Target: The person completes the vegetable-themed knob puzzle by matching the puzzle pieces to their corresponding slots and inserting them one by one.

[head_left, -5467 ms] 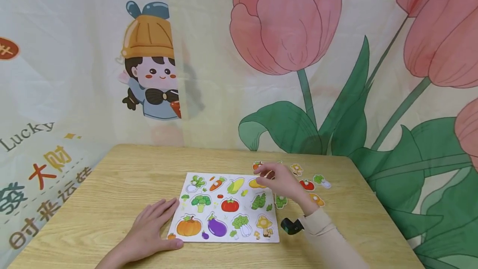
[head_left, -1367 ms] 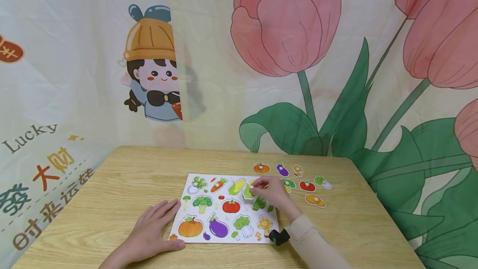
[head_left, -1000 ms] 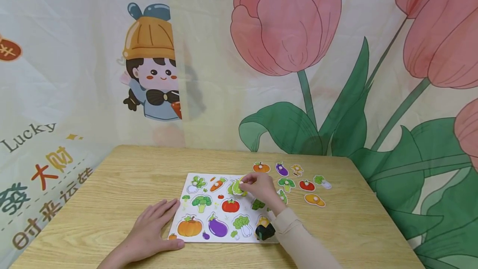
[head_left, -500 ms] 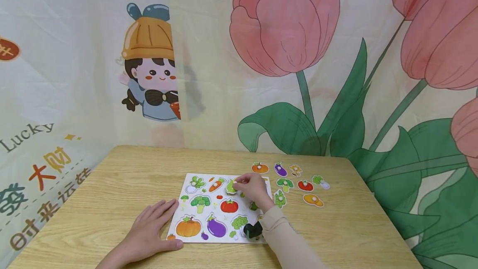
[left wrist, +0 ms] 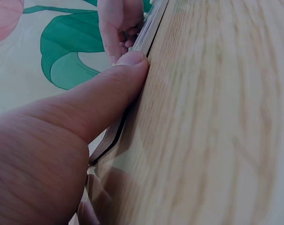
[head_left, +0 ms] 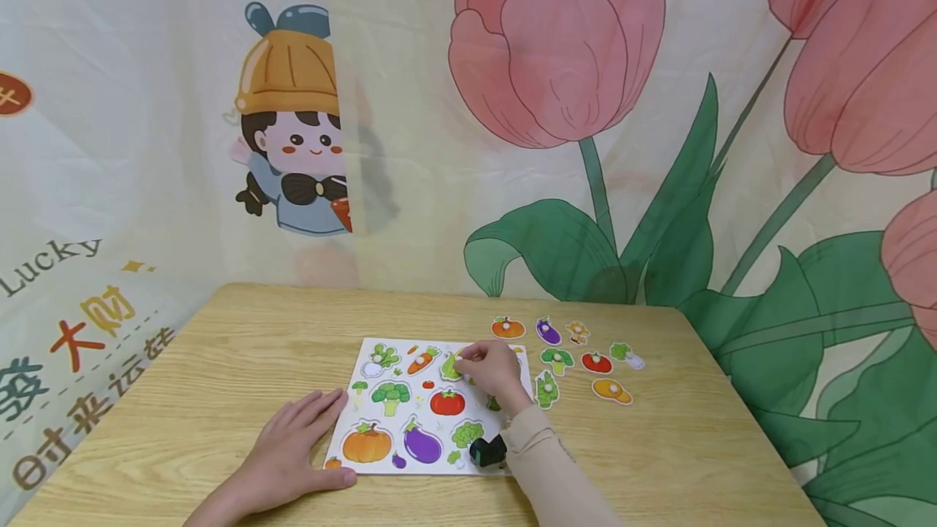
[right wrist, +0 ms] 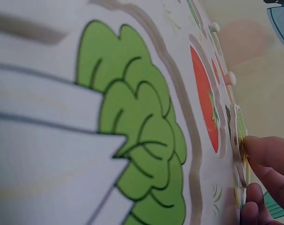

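Observation:
My left hand point(head_left: 289, 450) lies flat on the table at the left side of the white vegetable puzzle board point(head_left: 432, 470). Its thumb point(left wrist: 111, 89) presses along the board's near edge in the left wrist view. My right hand point(head_left: 498, 372) pinches the knob of a corn puzzle piece point(head_left: 448, 366) over the corn picture in the board's top row. From the right wrist view, thumb and fingertips sit at the piece point(right wrist: 241, 136), close against the board face. A radish piece point(head_left: 379, 360) and a carrot piece point(head_left: 422, 361), both knobbed, lie in the board to its left.
Right of the board lie several loose knobbed pieces, among them a pumpkin point(head_left: 507, 327), an eggplant point(head_left: 547, 330), a broccoli point(head_left: 556, 361), a tomato point(head_left: 597, 363) and a potato point(head_left: 612, 391). A black wrist device point(head_left: 487, 451) hangs over the board's lower right.
My right hand has carried the corn piece left from the board's right part onto the corn picture, moving little in the last half second. The left hand has stayed in place.

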### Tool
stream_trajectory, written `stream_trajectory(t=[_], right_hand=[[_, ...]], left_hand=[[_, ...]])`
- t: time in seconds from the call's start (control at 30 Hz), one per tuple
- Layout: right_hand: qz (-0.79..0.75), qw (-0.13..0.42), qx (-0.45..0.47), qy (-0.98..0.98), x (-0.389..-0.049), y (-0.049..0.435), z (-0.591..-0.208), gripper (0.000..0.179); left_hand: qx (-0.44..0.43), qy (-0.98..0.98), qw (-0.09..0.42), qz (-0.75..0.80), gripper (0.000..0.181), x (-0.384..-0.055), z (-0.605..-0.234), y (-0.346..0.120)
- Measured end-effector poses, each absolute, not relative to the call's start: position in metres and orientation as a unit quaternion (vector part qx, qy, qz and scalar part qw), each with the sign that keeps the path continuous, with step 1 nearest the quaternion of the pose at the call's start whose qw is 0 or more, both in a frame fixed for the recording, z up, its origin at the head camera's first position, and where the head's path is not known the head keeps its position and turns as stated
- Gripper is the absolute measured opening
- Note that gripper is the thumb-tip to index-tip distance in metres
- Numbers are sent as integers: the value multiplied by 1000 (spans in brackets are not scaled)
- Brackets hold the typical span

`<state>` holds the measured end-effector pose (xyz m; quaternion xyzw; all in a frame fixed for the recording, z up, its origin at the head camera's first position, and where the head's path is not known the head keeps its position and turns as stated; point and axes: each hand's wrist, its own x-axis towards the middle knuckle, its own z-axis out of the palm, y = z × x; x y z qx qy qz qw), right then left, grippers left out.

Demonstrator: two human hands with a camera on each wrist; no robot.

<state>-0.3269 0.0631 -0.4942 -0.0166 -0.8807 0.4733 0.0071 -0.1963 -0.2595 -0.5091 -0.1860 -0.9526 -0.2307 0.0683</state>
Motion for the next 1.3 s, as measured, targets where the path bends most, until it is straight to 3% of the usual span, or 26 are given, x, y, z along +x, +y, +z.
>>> stream_trajectory(t=[1.3], right_hand=[[444, 37, -25, -895, -325, 58, -494, 12]], left_hand=[[-189, -952, 69, -231, 112, -198, -511, -260]])
